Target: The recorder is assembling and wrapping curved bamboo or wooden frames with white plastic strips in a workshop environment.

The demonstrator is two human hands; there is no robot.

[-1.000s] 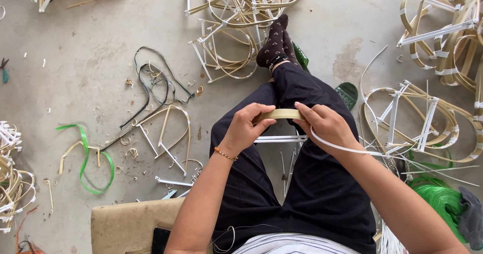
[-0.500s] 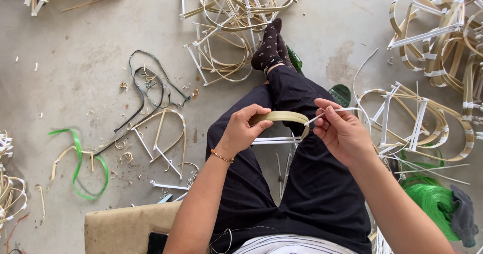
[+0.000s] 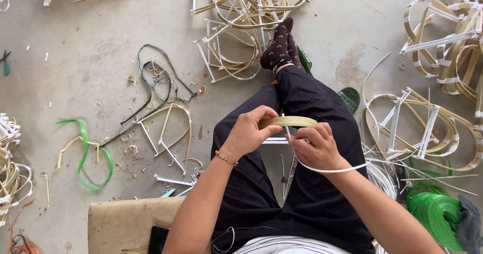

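Holding a tan hoop (image 3: pixel 288 121) flat above the lap, the left hand (image 3: pixel 250 132) pinches its near end. Just right of the hoop, the right hand (image 3: pixel 316 147) fingers grip a white strip (image 3: pixel 329 170).

Head view: 1 camera, worn on my head, facing steeply down.

It looks almost straight down over my lap and the concrete floor (image 3: pixel 100 42). Nearest, at bottom centre, are my forearms; my left hand (image 3: pixel 249 133) and right hand (image 3: pixel 316 147) sit close to mid-frame, at arm's reach. My legs run up the picture to my socked foot (image 3: pixel 279 45) near the top, so the top edge lies farthest from me. The frame reaches wide: floor to my left, cane frames (image 3: pixel 427 128) to my right. No 2nd view, so nothing is shared.
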